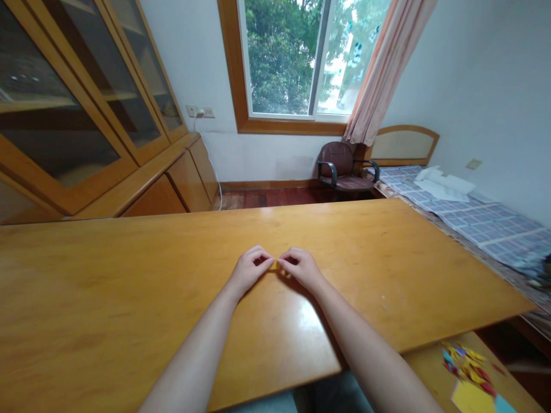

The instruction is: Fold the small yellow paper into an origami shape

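Just above the wooden table point(172, 275), both hands meet over a small yellow piece of paper point(275, 264). My left hand point(252, 269) pinches its left side between thumb and fingertips. From the other side, my right hand point(301, 267) pinches the right end in the same way. Little of the paper shows between the fingertips, so its exact folded shape is hard to make out.
At the lower right, a lower surface point(426, 361) holds a pile of colourful folded paper pieces point(469, 364) and a yellow sheet point(472, 397). Beyond the table stand a brown armchair point(344, 166), a bed point(469, 212) and a wooden cabinet point(150, 189).
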Demonstrator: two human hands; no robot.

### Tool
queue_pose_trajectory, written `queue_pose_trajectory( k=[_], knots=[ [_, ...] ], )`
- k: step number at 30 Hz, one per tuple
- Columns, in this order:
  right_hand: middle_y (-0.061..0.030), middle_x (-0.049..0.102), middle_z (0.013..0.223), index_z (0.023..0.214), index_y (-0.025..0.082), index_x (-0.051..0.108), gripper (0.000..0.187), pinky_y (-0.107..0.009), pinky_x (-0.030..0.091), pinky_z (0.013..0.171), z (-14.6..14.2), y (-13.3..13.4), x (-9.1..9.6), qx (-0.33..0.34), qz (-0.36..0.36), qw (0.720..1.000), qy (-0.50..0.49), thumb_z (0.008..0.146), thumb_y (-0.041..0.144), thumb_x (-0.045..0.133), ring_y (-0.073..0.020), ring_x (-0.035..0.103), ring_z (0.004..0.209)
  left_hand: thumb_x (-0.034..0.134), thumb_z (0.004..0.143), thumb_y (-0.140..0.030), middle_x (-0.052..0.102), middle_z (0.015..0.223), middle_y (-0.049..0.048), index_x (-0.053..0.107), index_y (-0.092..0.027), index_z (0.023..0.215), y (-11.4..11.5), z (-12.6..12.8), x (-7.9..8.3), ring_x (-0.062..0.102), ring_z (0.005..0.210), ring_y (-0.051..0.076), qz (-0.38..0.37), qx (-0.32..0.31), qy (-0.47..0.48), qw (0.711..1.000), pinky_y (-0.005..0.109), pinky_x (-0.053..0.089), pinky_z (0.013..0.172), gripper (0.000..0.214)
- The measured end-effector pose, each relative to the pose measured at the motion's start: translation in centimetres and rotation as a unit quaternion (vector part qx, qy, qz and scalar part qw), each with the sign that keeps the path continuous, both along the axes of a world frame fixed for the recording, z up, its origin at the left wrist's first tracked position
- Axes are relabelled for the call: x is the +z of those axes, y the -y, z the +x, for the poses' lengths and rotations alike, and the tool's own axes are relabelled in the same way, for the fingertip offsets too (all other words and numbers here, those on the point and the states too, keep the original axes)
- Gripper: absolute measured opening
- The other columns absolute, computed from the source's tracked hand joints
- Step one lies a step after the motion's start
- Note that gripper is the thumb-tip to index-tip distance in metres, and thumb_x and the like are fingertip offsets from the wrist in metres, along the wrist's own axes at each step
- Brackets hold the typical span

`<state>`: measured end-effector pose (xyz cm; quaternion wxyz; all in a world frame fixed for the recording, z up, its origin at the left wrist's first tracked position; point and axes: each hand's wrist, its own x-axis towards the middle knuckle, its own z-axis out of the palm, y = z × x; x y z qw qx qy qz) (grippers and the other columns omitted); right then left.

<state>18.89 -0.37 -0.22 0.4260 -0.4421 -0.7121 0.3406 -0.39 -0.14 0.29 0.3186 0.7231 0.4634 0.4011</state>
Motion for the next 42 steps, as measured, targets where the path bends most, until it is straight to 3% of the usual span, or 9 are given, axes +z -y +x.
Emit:
queue_pose_trajectory(
  k=[19, 31, 42],
  knots=[
    [-0.0024, 0.066, 0.068, 0.073, 0.018, 0.072, 0.012, -0.025, 0.047, 0.061, 0.06, -0.30, -0.83, 0.002, -0.014, 1.000, -0.018, 0.081, 0.026, 0.066, -0.0144, 0.061, 0.063, 0.063, 0.082, -0.034, 0.060, 0.074, 0.0018, 0.068, -0.018, 0.070, -0.21, -0.70, -0.63, 0.057, 0.073, 0.016, -0.019, 0.005, 0.016, 1.000, 0.026, 0.043, 0.069, 0.020],
    [-0.0022, 0.065, 0.068, 0.073, 0.018, 0.070, 0.014, -0.024, 0.047, 0.058, -0.03, -0.08, -0.26, 0.015, -0.033, 0.999, -0.018, 0.082, 0.026, 0.064, -0.0136, 0.061, 0.060, 0.065, 0.078, -0.030, 0.058, 0.070, 0.0009, 0.068, -0.017, 0.066, -0.13, -0.61, -0.42, 0.055, 0.069, 0.015, -0.036, 0.022, 0.030, 0.999, 0.026, 0.041, 0.067, 0.017],
    [-0.0031, 0.067, 0.070, 0.073, 0.018, 0.071, 0.012, -0.025, 0.045, 0.063, 0.03, -0.28, -0.76, -0.017, 0.032, 0.999, 0.011, 0.081, 0.023, 0.064, -0.0147, 0.060, 0.067, 0.062, 0.083, -0.033, 0.060, 0.076, 0.0017, 0.068, -0.017, 0.073, -0.03, -0.44, -0.94, 0.056, 0.074, 0.016, -0.016, 0.030, 0.023, 0.999, 0.026, 0.041, 0.069, 0.019]
  ],
)
